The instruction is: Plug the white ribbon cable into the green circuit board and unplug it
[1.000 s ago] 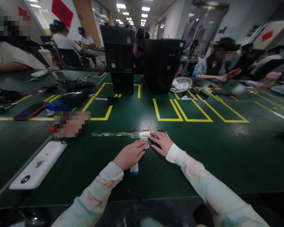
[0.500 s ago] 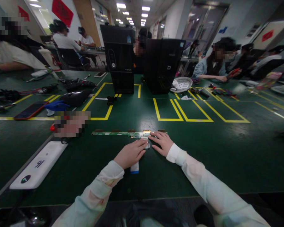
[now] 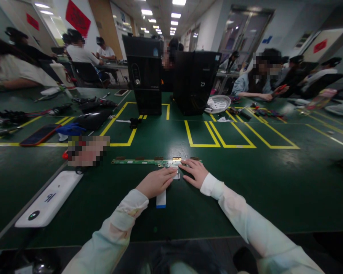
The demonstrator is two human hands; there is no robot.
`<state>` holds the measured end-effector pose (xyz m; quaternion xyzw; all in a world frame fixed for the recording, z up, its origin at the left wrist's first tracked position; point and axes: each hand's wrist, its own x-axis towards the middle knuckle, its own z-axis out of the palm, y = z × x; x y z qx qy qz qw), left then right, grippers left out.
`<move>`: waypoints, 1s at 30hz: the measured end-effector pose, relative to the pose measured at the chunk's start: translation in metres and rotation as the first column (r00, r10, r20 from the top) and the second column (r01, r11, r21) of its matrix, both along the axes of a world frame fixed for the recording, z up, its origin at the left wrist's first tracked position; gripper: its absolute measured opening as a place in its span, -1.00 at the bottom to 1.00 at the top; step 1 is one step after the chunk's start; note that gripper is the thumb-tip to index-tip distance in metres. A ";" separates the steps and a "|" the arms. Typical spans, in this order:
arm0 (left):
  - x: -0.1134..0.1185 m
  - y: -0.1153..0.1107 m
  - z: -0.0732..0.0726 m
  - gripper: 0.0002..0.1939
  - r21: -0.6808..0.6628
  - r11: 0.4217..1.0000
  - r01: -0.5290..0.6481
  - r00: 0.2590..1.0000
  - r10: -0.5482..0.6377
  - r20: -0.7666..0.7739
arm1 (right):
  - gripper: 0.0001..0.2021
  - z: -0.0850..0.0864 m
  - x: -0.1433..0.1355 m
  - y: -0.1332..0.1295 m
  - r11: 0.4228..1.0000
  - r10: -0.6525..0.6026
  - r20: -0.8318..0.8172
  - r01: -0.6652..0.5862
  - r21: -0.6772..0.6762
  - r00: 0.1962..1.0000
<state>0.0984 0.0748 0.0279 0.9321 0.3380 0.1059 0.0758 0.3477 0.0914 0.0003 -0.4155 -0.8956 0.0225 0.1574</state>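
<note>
A long, narrow green circuit board [image 3: 143, 161] lies crosswise on the table, with copper-coloured tabs along its far edge. A white flat ribbon cable [image 3: 161, 199] with a blue end reaches from under my left hand toward me. My left hand [image 3: 156, 182] is closed over this cable, fingers together, their tips at the board's near edge by a small white piece [image 3: 177, 176]. Whether that piece belongs to the cable I cannot tell. My right hand [image 3: 196, 173] has its fingers spread, the tips resting on the right part of the board and the thumb on the table.
To the left lies a white power bank-like device [image 3: 50, 199], with a phone [image 3: 41, 134] and a blue item [image 3: 71, 129] beyond. Two black computer towers [image 3: 144, 76] [image 3: 197, 82] stand ahead, beside a white basket [image 3: 218, 103]. Yellow tape marks the table; other people sit around.
My left hand has shifted slightly to the left, and the blue cable end with it. The right hand stays at the board. The view has tilted up a little.
</note>
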 end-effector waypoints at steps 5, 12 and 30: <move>0.006 -0.007 -0.004 -0.58 0.035 0.999 -0.020 0.998 0.018 0.058 | -0.50 -0.001 -0.001 -0.001 1.000 -0.005 0.018 0.004 0.004 1.000; 0.015 -0.022 -0.002 -0.60 0.113 0.983 -0.145 0.988 0.136 0.077 | -0.52 0.000 -0.003 -0.002 1.000 0.025 -0.005 -0.025 0.014 1.000; 0.016 -0.037 -0.003 -0.57 0.076 0.978 -0.196 0.980 0.193 0.042 | -0.54 0.005 -0.003 -0.005 0.990 0.139 -0.083 -0.139 -0.003 0.987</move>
